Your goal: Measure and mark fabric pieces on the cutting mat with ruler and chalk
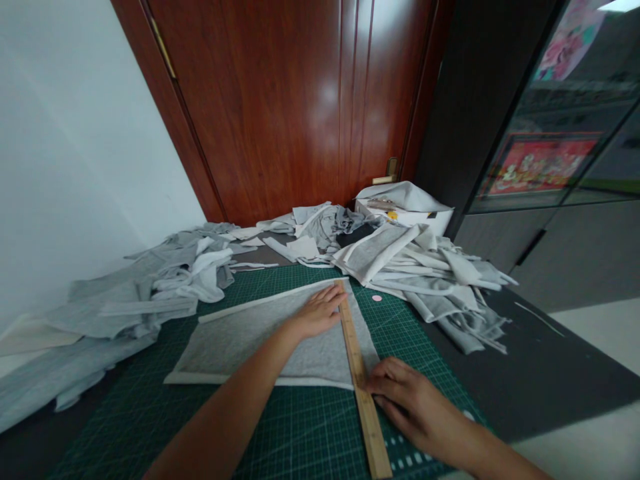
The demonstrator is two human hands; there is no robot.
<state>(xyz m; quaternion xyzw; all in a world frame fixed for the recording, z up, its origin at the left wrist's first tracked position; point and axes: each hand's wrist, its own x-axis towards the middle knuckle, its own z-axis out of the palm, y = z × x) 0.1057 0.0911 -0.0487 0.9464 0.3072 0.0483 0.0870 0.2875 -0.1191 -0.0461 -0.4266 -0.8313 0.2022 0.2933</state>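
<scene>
A piece of grey fabric (pixel 260 340) with pale rolled edges lies flat on the green cutting mat (pixel 300 433). Across its right part runs a wooden ruler (pixel 370 427), its near end reaching past the fabric. My left hand (pixel 320 310) rests flat on the fabric, fingers stretched out onto the ruler's far part. Lower right, my right hand (pixel 407 400) is closed, thumb and fingers pressed together against the ruler's right edge near the fabric's bottom border. Whatever is between those fingertips is hidden.
Heaps of grey and white cloth lie on the left (pixel 175 287) and at the back (pixel 325 227). A stack of cloth pieces (pixel 425 267) sits back right, before a white box (pixel 430 220). A small pink disc (pixel 377 298) lies on the mat. Behind stands a wooden door (pixel 280 100).
</scene>
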